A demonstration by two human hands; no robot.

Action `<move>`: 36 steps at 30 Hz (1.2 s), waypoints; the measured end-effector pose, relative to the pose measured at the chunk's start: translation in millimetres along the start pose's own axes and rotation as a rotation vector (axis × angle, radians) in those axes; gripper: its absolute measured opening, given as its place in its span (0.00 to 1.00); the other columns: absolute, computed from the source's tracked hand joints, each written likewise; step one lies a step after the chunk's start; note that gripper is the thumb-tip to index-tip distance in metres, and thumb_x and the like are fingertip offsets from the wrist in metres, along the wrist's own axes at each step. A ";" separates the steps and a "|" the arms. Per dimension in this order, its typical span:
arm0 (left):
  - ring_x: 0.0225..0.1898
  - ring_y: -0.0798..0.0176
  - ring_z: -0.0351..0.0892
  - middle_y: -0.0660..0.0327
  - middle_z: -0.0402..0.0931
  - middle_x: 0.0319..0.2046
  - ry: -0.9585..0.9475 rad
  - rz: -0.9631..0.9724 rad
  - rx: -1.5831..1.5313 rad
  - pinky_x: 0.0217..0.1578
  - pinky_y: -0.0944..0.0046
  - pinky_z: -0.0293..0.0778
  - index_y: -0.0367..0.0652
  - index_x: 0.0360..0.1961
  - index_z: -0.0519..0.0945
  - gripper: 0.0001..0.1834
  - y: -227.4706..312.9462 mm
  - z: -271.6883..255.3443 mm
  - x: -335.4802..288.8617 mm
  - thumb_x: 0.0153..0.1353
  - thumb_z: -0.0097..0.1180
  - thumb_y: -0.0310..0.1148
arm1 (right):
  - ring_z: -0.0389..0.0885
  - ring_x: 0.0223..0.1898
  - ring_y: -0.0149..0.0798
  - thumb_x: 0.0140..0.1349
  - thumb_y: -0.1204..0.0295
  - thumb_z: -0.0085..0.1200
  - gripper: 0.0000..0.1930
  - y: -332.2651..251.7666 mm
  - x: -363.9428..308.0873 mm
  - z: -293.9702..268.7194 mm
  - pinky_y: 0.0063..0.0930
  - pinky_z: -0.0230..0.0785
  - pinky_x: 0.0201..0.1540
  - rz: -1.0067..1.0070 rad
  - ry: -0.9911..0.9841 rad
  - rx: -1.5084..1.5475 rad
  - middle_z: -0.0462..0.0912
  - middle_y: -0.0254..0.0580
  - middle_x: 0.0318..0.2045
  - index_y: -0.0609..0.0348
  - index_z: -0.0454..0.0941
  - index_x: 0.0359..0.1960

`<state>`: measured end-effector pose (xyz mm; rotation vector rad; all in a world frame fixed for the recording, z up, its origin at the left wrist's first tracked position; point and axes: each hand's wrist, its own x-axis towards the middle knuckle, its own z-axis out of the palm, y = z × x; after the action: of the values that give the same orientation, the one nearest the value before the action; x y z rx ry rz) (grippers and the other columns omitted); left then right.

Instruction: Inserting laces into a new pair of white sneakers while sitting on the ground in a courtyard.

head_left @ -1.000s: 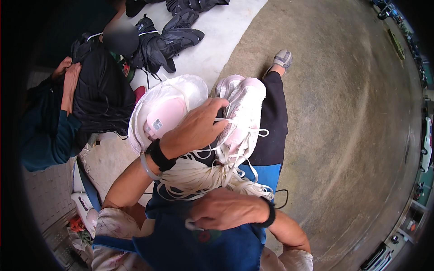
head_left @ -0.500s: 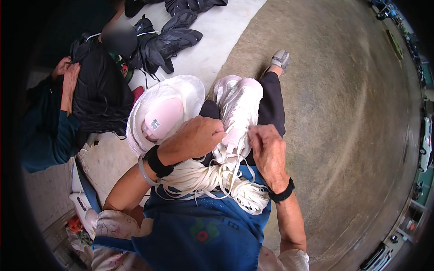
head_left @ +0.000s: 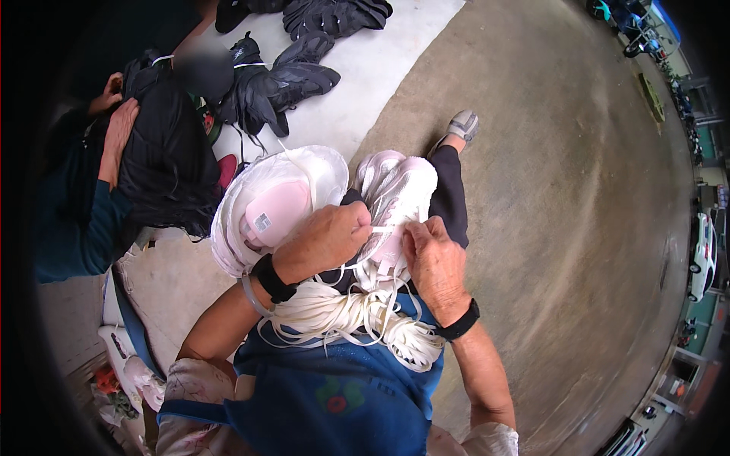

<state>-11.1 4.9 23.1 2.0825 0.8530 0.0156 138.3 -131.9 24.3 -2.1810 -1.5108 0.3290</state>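
A pair of white and pale pink sneakers rests on my lap, toes pointing away from me. A white shoelace is stretched between my hands across the upper one's lacing area. My left hand is closed on the lace's left part, its fingertips partly hidden behind the knuckles. My right hand pinches the lace at the right edge of the shoe. Below them, a thick bundle of cream-white laces lies over my blue apron. Some loose lace strands hang between bundle and shoe.
Left of the shoes stands a round container lined with white plastic, holding a pale pink sole-shaped piece. Farther left, a co-worker's hands touch a black heap. Black shoes lie on a white sheet.
My right hand has moved left and slightly down, toward the left hand. A stretch of lace now shows taut between them. The co-worker's hands have shifted a little.
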 end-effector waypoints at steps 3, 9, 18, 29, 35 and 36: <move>0.32 0.44 0.82 0.46 0.80 0.26 0.025 0.019 -0.013 0.33 0.53 0.76 0.37 0.35 0.77 0.09 1.3 -0.2 0.4 0.60 0.56 0.33 | 0.81 0.25 0.49 0.55 0.74 0.58 0.08 -5.7 3.6 0.5 0.39 0.75 0.28 0.003 -0.015 -0.086 0.77 0.45 0.32 0.59 0.80 0.37; 0.33 0.38 0.78 0.46 0.79 0.28 0.039 0.137 -0.064 0.34 0.45 0.74 0.40 0.35 0.76 0.09 -4.9 7.6 6.7 0.60 0.55 0.35 | 0.82 0.22 0.45 0.53 0.75 0.51 0.03 -2.6 9.0 6.5 0.37 0.73 0.20 -0.052 0.006 -0.313 0.76 0.47 0.30 0.60 0.75 0.29; 0.36 0.44 0.82 0.48 0.82 0.31 -0.009 0.095 -0.074 0.37 0.51 0.76 0.37 0.37 0.77 0.14 -9.7 7.5 2.4 0.57 0.61 0.36 | 0.74 0.30 0.50 0.47 0.77 0.54 0.06 59.2 14.3 14.4 0.38 0.68 0.33 -0.296 -0.175 0.479 0.73 0.45 0.28 0.61 0.71 0.27; 0.34 0.44 0.78 0.48 0.77 0.30 0.062 0.183 -0.087 0.36 0.52 0.74 0.38 0.37 0.74 0.13 -11.9 4.9 -6.1 0.56 0.62 0.34 | 0.74 0.39 0.36 0.57 0.69 0.59 0.09 63.2 4.9 1.2 0.32 0.68 0.46 -0.109 -0.448 0.979 0.79 0.43 0.33 0.64 0.79 0.33; 0.37 0.44 0.76 0.48 0.75 0.33 0.180 0.253 -0.021 0.38 0.56 0.72 0.37 0.37 0.71 0.14 9.4 1.0 -3.1 0.54 0.63 0.30 | 0.73 0.42 0.36 0.54 0.70 0.58 0.09 55.9 -2.8 -68.0 0.29 0.65 0.49 0.152 -0.228 1.135 0.74 0.39 0.37 0.60 0.77 0.21; 0.37 0.44 0.76 0.49 0.74 0.33 0.149 0.221 -0.009 0.37 0.56 0.72 0.37 0.36 0.71 0.14 13.2 -0.5 -1.0 0.54 0.64 0.29 | 0.73 0.43 0.37 0.54 0.70 0.57 0.10 64.5 -8.2 -61.7 0.28 0.64 0.48 0.177 -0.142 1.341 0.74 0.39 0.37 0.58 0.75 0.18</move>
<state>-4.5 -0.6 33.3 2.1780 0.7042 0.2963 215.4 -172.6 44.9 -1.1707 -0.6965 1.1579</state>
